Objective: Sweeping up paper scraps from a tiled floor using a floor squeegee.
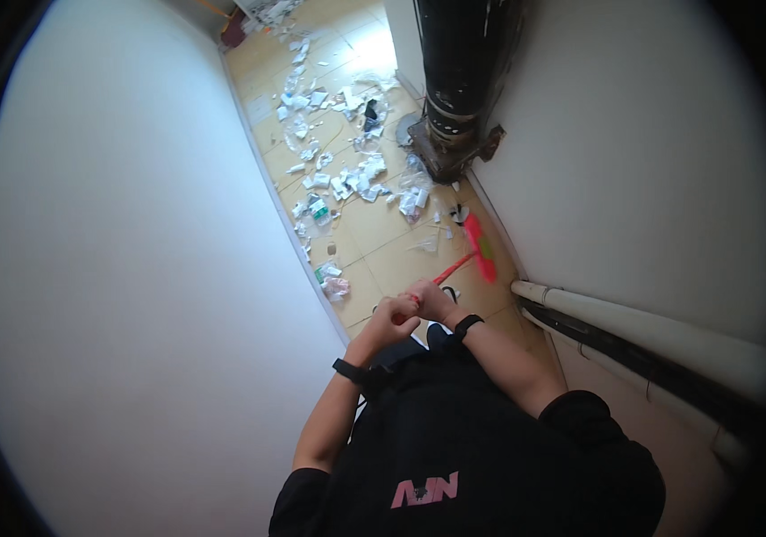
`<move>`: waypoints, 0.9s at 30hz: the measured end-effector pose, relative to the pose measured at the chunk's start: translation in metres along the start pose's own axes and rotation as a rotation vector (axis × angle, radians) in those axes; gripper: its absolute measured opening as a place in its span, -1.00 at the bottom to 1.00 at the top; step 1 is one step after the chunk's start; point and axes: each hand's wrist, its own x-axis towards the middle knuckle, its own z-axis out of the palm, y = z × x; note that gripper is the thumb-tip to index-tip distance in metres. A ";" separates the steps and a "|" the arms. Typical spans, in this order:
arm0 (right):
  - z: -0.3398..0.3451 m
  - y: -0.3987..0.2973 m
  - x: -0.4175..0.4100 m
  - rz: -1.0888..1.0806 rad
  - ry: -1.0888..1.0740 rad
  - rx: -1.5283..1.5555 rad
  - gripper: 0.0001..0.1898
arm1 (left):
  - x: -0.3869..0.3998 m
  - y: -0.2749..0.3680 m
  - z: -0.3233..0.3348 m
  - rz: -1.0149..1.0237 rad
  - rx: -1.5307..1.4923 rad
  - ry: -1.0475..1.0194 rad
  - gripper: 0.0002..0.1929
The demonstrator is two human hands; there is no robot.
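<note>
Both my hands grip the red handle (453,268) of a broom in front of my waist. My left hand (391,318) is wrapped around its upper end, and my right hand (431,301) holds it just beyond, close against the left. The pink and green broom head (480,248) is at the right side of the tiled floor, near the foot of the wall, slightly blurred. A small dark and white scrap (459,214) lies at its far end. Crumpled white paper and plastic litter (359,180) is strewn over the floor ahead.
White walls (121,268) enclose the narrow passage. A thick black pipe (453,80) stands at the right, with plastic wrapping (414,184) by its base. White and black pipes (624,322) run along the right wall. A green-labelled plastic bottle (318,210) lies by the left wall.
</note>
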 end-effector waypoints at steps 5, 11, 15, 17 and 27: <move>-0.009 -0.030 0.027 -0.140 0.083 0.062 -0.73 | -0.004 0.044 -0.011 -0.033 0.172 0.108 -0.80; -0.067 -0.065 0.031 -0.061 0.015 0.282 -0.71 | 0.027 0.114 0.023 0.211 0.258 0.015 -0.77; -0.103 -0.085 0.030 -0.141 0.031 0.283 -0.73 | 0.037 0.148 0.019 0.283 0.211 -0.061 -0.79; -0.110 -0.086 0.038 -0.199 0.090 0.133 -0.70 | 0.041 0.145 0.003 0.291 0.165 -0.094 -0.80; -0.057 0.049 0.100 0.174 -0.244 -0.074 -0.82 | 0.075 -0.048 -0.037 0.149 -0.076 0.337 -0.79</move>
